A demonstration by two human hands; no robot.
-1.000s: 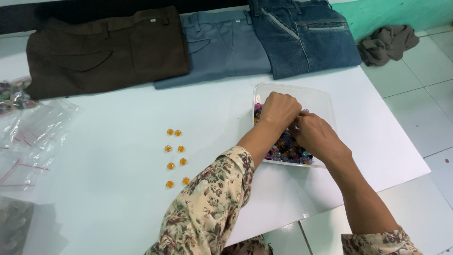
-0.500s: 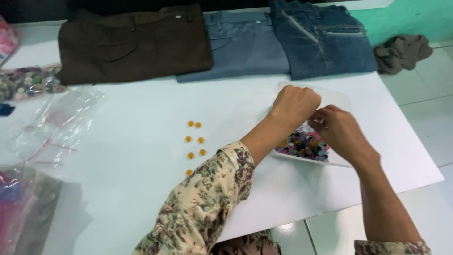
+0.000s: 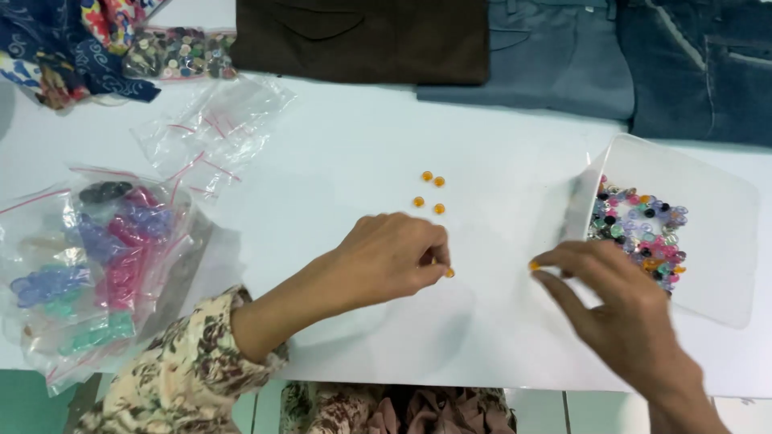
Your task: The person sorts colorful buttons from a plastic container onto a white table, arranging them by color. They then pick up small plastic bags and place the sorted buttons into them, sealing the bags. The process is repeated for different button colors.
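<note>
The left hand is hovering low over the white table, fingers curled in and pinching a small orange button at the fingertips. The right hand is reaching in just right of it, thumb and forefinger closing on a second orange button. Four more orange buttons are lying in a small cluster just beyond the left hand, apart from it. Right of that cluster a white tray is sitting, holding a heap of mixed coloured buttons, with the right hand's fingers near its closest corner. Well left of the cluster, a clear zip bag of large pink, purple and teal pieces is lying by the table's edge, empty clear bags are crumpling beyond it, and a flat clear bag of dull mixed buttons is resting farther back. Folded brown trousers, grey-blue trousers and dark jeans are lining the far edge beyond the cluster
</note>
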